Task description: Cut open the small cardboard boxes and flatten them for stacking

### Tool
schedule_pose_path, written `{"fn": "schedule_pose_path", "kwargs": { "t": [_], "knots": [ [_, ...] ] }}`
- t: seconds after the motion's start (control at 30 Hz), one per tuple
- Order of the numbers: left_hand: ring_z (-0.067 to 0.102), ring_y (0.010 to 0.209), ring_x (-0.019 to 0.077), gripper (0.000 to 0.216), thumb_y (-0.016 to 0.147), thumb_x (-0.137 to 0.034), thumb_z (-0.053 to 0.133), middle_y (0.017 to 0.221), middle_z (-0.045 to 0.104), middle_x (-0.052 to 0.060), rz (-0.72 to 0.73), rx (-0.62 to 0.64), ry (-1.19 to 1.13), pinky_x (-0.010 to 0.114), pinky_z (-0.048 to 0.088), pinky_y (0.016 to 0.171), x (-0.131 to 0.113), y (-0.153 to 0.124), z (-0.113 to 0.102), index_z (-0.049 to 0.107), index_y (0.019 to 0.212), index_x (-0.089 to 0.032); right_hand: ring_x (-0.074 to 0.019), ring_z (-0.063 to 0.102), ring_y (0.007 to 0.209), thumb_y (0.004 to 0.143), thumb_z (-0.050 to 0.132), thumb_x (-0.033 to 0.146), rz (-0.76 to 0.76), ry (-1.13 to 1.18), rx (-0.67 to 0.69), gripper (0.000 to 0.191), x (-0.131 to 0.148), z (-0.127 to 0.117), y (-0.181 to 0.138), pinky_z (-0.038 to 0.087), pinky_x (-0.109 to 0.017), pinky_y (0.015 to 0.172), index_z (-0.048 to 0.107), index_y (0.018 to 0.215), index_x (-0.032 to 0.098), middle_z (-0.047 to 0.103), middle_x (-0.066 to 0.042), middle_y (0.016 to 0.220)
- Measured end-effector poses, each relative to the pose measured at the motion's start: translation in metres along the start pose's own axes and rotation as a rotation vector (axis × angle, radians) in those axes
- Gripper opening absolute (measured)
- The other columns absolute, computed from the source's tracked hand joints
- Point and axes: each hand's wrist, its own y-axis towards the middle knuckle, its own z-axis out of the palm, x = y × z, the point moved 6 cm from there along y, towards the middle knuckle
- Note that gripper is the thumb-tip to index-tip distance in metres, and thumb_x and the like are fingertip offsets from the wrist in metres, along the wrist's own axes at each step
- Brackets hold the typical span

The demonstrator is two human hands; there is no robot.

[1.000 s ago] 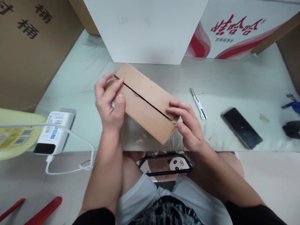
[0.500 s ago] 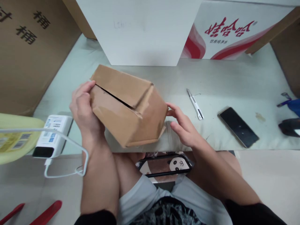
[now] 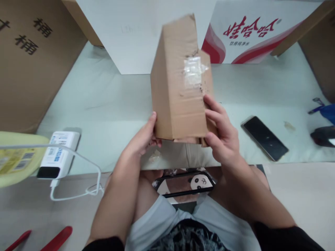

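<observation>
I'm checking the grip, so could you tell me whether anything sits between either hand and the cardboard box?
Nothing visible does. The left hand holds the cardboard box at its lower left corner, the right hand at its lower right edge, both directly on the cardboard. The phone and power bank lie apart.

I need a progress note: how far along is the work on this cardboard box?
Done: the box stands on end. In hand: the left hand props its lower corner, the right hand grips its side. Left: a patch of clear tape is stuck on the facing panel, and the bottom flaps look loose.
</observation>
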Motion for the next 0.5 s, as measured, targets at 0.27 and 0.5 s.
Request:
{"fn": "schedule_pose_path", "kwargs": {
  "t": [0.27,0.5],
  "knots": [
    [0.048,0.038,0.0127,0.059,0.087,-0.072,0.054,0.053,0.065,0.005,-0.038,0.017,0.384,0.027,0.036,0.042,-0.005,-0.013,-0.023,0.062,0.061,-0.019,-0.0289,0.056,0.142,0.103,0.052,0.046,0.050,-0.009,0.062,0.037,0.001,-0.003,0.002,0.043,-0.057,0.122,0.071,0.133,0.034,0.060,-0.005,0.153],
    [0.062,0.134,0.0280,0.049,0.098,-0.064,0.051,0.140,0.067,0.006,1.143,-0.549,0.166,0.047,0.056,0.107,-0.045,-0.034,-0.038,0.064,0.132,-0.032,-0.0290,0.054,0.143,0.100,0.058,0.043,-0.037,-0.046,0.144,0.041,0.003,0.022,0.003,0.034,-0.057,0.128,0.068,0.138,0.031,0.060,-0.008,0.151]
  ]
}}
